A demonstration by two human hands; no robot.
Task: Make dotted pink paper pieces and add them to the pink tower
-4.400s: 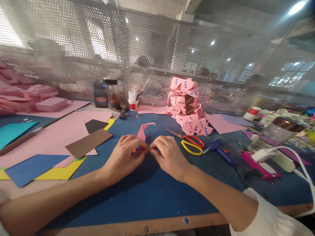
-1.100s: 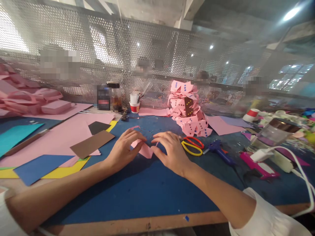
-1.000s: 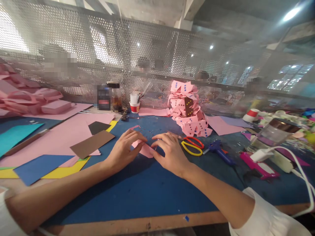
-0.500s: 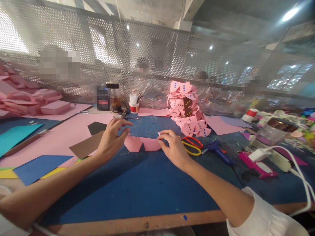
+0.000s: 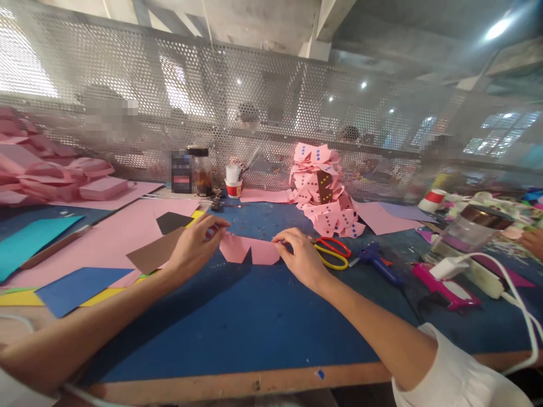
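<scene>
A small pink paper piece [image 5: 263, 252] with a V-shaped notch in its lower edge is held up over the blue tabletop between my hands. My right hand [image 5: 301, 255] pinches its right end between thumb and fingers. At the upper left corner, the thumb and fingertips of my left hand [image 5: 195, 243] close on the paper; the exact contact is partly hidden by the fingers. To the right of my right hand lie scissors [image 5: 332, 265] with red and yellow handles and a blue glue gun [image 5: 377, 264].
Behind stands a stack of folded pink pieces [image 5: 318, 189] with dotted markings. Coloured sheets [image 5: 85, 287] and a pink pile [image 5: 38, 164] are at left. A lidded jar [image 5: 464, 229], a pink device [image 5: 445, 285] and a white cable [image 5: 520, 299] lie right; another person's hand [image 5: 532, 242] shows there.
My left fingers have come down and closed toward the paper's left corner. The view has shifted slightly. Another person's hand has appeared at the right edge.
</scene>
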